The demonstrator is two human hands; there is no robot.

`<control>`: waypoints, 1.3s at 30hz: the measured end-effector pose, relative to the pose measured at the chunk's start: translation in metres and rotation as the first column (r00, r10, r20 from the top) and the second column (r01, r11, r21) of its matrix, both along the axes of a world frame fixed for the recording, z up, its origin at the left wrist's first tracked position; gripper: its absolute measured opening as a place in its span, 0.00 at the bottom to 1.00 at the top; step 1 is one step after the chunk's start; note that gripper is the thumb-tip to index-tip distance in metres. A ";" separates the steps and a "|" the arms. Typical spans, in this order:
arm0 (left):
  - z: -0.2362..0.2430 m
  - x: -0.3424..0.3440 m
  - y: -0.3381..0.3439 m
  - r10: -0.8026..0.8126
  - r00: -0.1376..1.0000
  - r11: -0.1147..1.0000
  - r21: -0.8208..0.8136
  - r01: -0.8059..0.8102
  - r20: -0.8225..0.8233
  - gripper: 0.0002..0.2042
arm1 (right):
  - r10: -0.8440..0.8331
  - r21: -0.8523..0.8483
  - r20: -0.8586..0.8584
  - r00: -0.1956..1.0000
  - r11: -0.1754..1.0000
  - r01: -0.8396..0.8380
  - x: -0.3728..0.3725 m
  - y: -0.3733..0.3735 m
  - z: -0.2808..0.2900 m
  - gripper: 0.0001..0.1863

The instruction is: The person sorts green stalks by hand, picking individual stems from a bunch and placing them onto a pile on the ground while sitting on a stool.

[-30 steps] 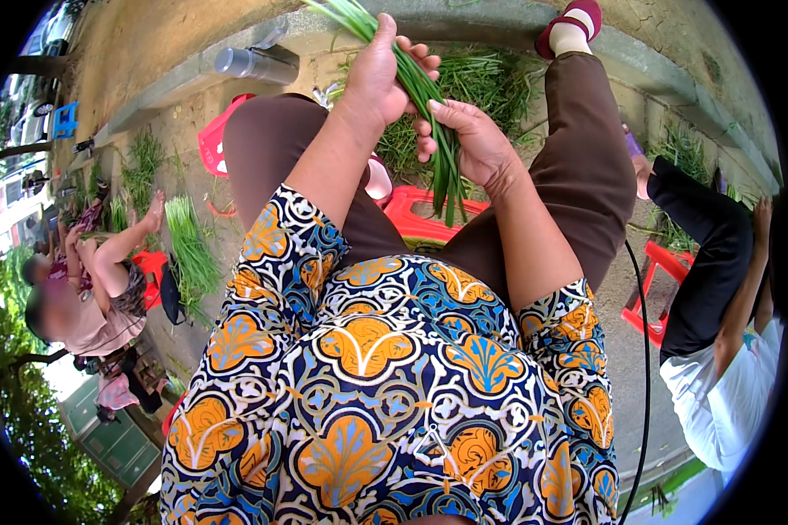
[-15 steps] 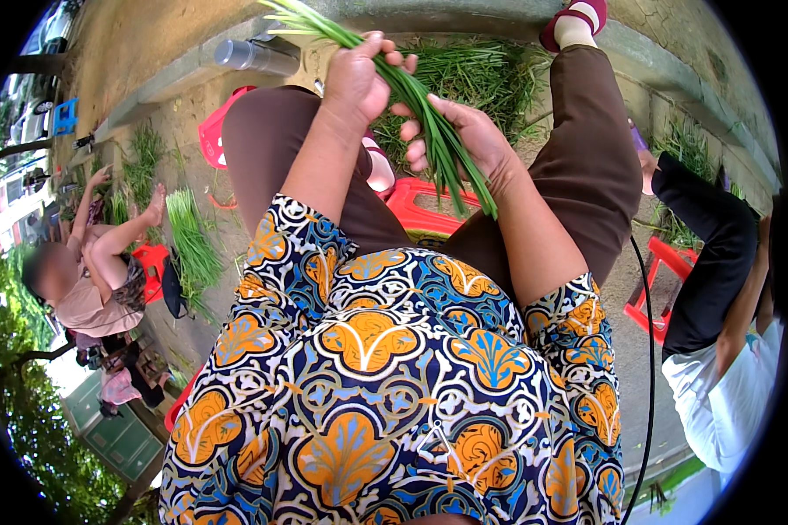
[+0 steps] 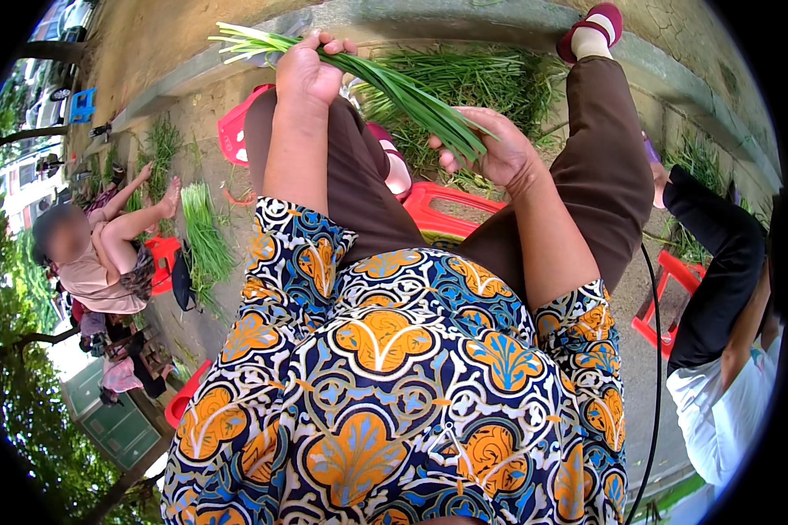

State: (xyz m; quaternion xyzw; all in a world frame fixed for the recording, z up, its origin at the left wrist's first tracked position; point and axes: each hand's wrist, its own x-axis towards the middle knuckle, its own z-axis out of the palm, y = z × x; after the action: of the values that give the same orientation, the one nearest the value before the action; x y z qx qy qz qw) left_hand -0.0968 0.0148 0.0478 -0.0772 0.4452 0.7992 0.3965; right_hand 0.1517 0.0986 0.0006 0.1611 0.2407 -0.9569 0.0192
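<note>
A bunch of long green chives [image 3: 394, 91] with pale stem ends stretches between my hands, above my lap. My left hand [image 3: 312, 73] is closed round it near the pale ends, which stick out to the left. Curled round the dark leaf tips at the other end is my right hand [image 3: 492, 150], its thumb over the leaves. Beyond the bunch, a loose pile of green chives [image 3: 464, 74] lies on the ground between my feet.
A red plastic stool [image 3: 451, 206] stands between my legs, with another red stool [image 3: 236, 131] beside my left knee. More chives [image 3: 203, 232] lie to the left near a seated person [image 3: 105, 254]. Another person [image 3: 718, 262] sits at right. A concrete kerb [image 3: 446, 24] runs behind the pile.
My left hand has moved left along with the pale ends, and my right hand slightly right. The hands are farther apart, and the bunch lies flatter across the view.
</note>
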 end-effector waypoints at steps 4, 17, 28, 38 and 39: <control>0.004 -0.011 -0.011 -0.013 1.000 0.997 0.081 0.015 -0.017 0.07 | -0.150 0.307 0.250 0.957 0.949 0.068 -0.002 0.001 -0.003 0.14; 0.005 0.004 -0.008 -0.088 0.990 0.974 0.200 0.109 -0.112 0.03 | -0.596 0.822 -0.024 0.802 0.444 0.355 -0.007 0.007 -0.006 0.08; 0.006 0.018 0.001 -0.137 0.970 0.978 0.129 0.165 -0.200 0.04 | -0.412 0.969 -0.130 0.902 0.139 0.203 -0.012 -0.007 0.004 0.07; 0.004 0.024 0.002 -0.163 0.952 0.976 0.100 0.195 -0.259 0.04 | -0.444 0.979 -0.082 0.892 0.133 0.156 -0.012 -0.007 0.002 0.06; 0.004 0.024 0.002 -0.162 0.951 0.976 0.099 0.194 -0.262 0.04 | -0.448 0.979 -0.079 0.890 0.135 0.155 -0.012 -0.007 0.002 0.06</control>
State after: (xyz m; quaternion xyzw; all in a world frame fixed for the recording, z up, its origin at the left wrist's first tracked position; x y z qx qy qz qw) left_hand -0.0724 0.0168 0.0517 0.0902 0.4468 0.7894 0.4111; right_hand 0.1398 0.0921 0.0031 0.2928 0.7427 -0.5467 -0.2524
